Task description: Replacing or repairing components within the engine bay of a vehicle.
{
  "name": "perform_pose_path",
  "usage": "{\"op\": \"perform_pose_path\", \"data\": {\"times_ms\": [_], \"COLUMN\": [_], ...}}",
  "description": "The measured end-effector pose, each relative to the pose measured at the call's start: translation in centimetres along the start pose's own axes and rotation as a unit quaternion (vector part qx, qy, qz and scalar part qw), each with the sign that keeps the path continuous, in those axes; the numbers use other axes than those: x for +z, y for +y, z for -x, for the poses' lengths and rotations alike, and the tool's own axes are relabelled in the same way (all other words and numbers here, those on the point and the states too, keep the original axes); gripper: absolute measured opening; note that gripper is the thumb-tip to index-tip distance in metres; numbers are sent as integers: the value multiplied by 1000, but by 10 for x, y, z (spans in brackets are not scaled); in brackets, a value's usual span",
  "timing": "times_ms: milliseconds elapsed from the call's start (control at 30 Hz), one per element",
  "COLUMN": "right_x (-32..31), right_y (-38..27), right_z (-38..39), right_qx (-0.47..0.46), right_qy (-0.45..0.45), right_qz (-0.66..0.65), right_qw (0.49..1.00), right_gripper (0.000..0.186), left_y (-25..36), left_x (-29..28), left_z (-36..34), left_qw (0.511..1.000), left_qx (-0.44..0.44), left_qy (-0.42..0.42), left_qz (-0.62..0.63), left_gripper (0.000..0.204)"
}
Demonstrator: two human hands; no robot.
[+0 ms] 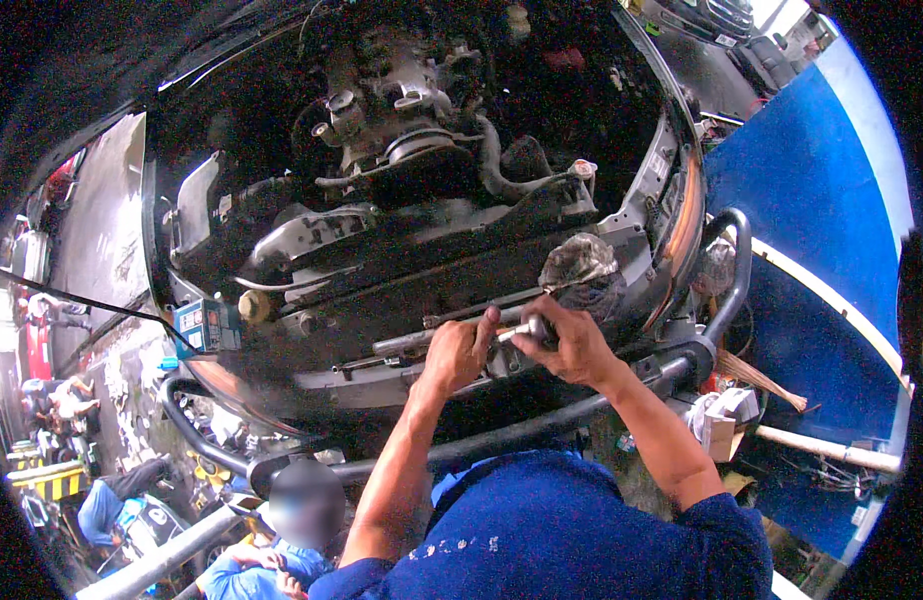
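My right hand [574,350] is closed on a small metal part [535,327] with a pale stem and a rounded, shiny body; its exact kind is unclear. The stem points toward my left hand [457,352], whose thumb is raised and fingers curled in; what they hold, if anything, is hidden. Both hands are over the front edge of a vehicle's open engine bay. Beside my left hand lie a grey metal bar [395,346] and a thin, shiny tool [366,366] like a ratchet handle. A crumpled clear plastic bag [579,262] rests just beyond my right hand.
A dusty engine [397,110] fills the far middle. A blue box [207,327] stands at the bay's left corner. The black tubular bumper guard [744,265] curves across the front. At lower left sits another person [277,565] in blue. Blue panels [812,170] are at right.
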State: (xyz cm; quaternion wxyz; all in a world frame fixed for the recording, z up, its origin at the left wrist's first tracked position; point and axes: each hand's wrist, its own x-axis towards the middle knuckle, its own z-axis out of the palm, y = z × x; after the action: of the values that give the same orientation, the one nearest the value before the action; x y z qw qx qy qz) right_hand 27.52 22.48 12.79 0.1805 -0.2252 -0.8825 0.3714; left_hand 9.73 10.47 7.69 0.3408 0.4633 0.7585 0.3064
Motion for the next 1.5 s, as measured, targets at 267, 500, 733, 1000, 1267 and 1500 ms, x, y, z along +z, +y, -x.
{"op": "perform_pose_path", "data": {"times_ms": [267,500,733,1000,1267,1500], "right_x": [27,4,-34,1,17,6], "right_y": [-21,17,123,171,196,188], "right_z": [4,-80,-290,-404,-477,-502], "right_qx": [92,233,89,102,108,66], "right_qy": [-9,58,117,70,-145,-268], "right_qz": [-28,-187,127,180,48,243], "right_qw": [995,952,981,976,982,930], "right_gripper": [30,28,46,50,46,48], "left_y": [1,-32,-120,-138,-134,-137], "left_x": [20,-7,-58,-49,-50,-51], "left_z": [-8,-54,-104,-108,-109,-110], "left_qw": [978,912,829,854,854,841], "left_qx": [22,160,62,-3,-16,24], "left_qy": [208,377,408,377,362,395], "left_qz": [22,6,-378,-359,-374,-369], "left_gripper": [40,29,47,48,49,50]}}
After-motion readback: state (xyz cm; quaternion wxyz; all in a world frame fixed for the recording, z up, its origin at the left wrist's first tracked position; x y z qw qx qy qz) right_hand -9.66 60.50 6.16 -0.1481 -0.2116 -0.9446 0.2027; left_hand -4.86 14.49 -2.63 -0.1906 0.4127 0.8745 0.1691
